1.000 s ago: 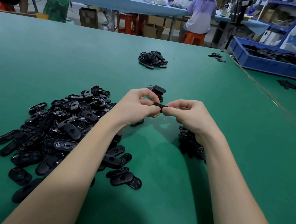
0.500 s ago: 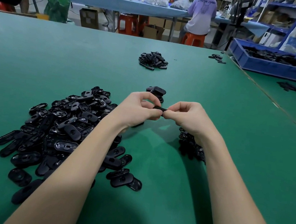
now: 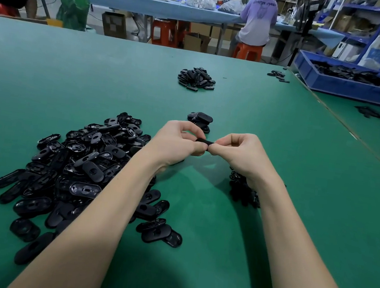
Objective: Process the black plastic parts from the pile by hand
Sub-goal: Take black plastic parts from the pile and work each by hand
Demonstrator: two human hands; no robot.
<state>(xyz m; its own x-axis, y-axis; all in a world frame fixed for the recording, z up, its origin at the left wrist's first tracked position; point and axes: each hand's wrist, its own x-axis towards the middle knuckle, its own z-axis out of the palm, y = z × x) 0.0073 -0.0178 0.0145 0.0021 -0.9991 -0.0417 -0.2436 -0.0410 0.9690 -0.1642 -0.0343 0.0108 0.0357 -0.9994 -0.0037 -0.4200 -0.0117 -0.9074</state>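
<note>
The left hand (image 3: 179, 142) and the right hand (image 3: 238, 152) pinch together one small, flat, glossy black plastic part (image 3: 205, 141), seen edge-on.

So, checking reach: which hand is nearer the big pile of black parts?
Left. The left hand is just right of the big pile; the right hand is farther right, beyond it.

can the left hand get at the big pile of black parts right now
Probably not yet: the left hand and right hand both pinch one black part. The big pile lies unobstructed beside it.
</note>
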